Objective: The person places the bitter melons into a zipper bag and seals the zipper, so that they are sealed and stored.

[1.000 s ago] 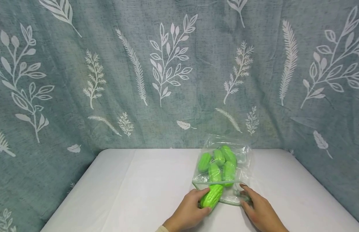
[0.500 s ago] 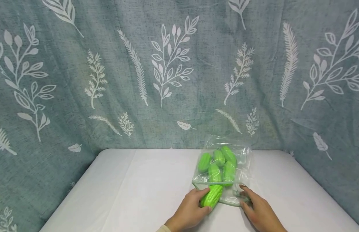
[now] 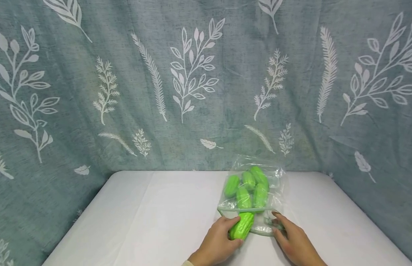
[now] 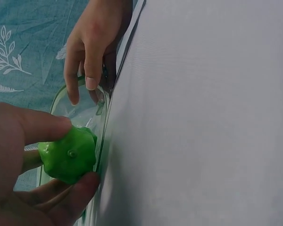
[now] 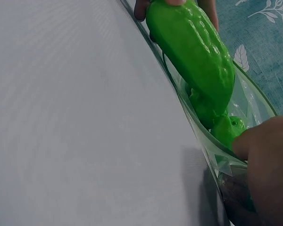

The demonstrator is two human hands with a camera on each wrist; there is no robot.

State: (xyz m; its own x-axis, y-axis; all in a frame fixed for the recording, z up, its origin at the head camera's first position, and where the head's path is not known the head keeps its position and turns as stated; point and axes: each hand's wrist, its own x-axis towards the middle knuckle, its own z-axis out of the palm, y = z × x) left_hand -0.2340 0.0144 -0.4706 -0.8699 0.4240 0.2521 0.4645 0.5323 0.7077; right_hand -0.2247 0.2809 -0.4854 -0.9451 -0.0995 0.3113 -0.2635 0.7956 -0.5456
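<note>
My left hand (image 3: 216,239) grips a glossy, bumpy green bitter melon (image 3: 242,226) with thumb and fingers around its near end. The melon's far end reaches into the mouth of a clear plastic zip bag (image 3: 276,199). In the left wrist view the melon (image 4: 68,155) shows its lobed end face to the camera. My right hand (image 3: 294,238) holds the bag's mouth at the right corner, fingers curled over the green-edged rim. Seen from the right wrist, the melon (image 5: 198,56) slants down into the bag's opening and meets other green pieces inside.
Several similar green vegetables (image 3: 248,181) lie inside the bag, which rests flat at the back right of a white table (image 3: 172,214). A blue-green leaf-patterned curtain (image 3: 152,92) hangs behind the table's far edge and down both sides.
Both hands, the bitter melon and the bag keep almost the same positions. Only the head view shifts slightly.
</note>
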